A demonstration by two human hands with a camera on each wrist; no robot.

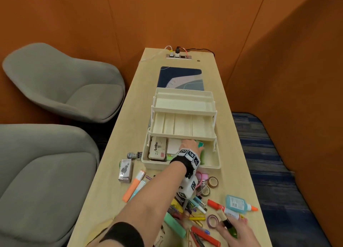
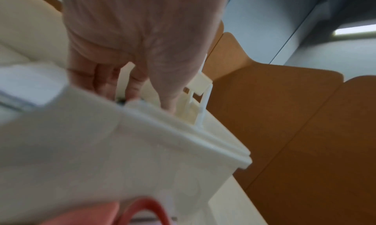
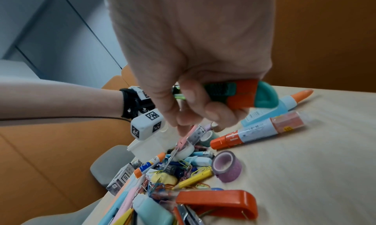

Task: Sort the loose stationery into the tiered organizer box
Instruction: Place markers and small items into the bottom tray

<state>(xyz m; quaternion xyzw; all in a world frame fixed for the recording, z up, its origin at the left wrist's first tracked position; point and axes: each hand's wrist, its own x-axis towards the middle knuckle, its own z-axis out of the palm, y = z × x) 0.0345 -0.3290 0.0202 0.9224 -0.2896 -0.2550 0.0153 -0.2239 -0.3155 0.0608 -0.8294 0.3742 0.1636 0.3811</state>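
The right hand has its fingers curled round a teal-and-orange utility cutter, held near the front edge of the table, well short of the cream organizer box and above the loose pile of pens and clips in front of it. It looks a light, stiff plastic thing, best gripped round its ribbed middle and clear of the blade end. The left hand reaches into the box's bottom tier beside something teal; whether it holds anything I cannot tell.
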